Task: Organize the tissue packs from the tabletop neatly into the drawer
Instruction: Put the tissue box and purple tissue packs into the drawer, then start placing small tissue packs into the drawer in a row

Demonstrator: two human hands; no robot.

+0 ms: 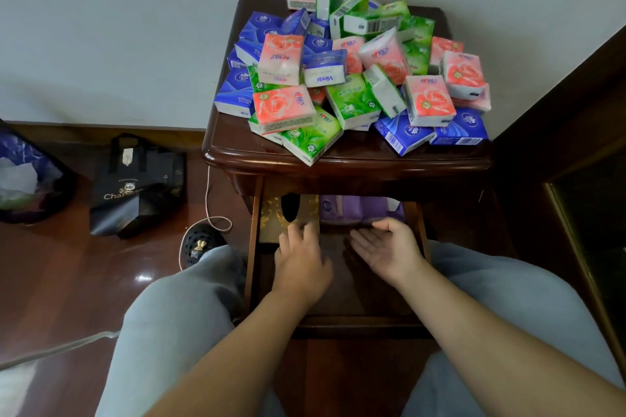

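Readable print: one brand name and part of a bag's lettering.

"Vinda" stands upside down in blue on the white side of a blue tissue pack (324, 68) in the pile on the bench (237, 154). The black bag (137, 186) on the floor shows pale letters beginning "Cha", the rest hidden by a fold. Barcodes and logos on the other packs are too small to read.

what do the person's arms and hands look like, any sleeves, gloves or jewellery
Both forearms are bare right to the bottom edge of the picture, so no sleeves show. The left hand and the right hand wear no gloves, and no rings, watch or wristbands are visible. The only clothing in view is light grey trousers over both knees.
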